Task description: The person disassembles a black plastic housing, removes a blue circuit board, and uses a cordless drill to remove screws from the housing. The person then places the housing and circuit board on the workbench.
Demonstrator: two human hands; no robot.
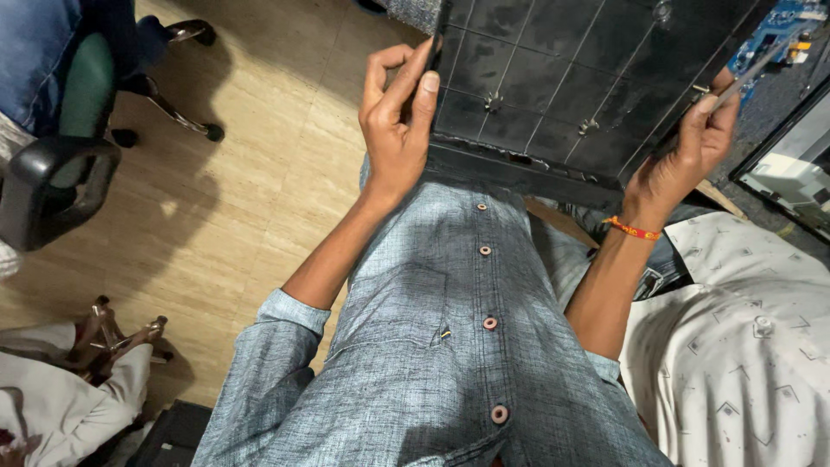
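Over the lap, against a grey buttoned shirt [450, 346]: large black ribbed panel [562, 78], held tilted. Left hand [398, 121] clamped on its left edge, thumb and fingers pinching the rim. Right hand [687, 151] closed around the right edge, orange thread band [633, 229] at the wrist. Office chair [60, 164] on tan floor [251, 173], well apart.

Even indoor light, sharp focus, wide-angle bend at the edges.
Soft shadows are cast on the wooden floor [251, 199] left of the shirt; faint glare is seen there; the floor's corners are curved.
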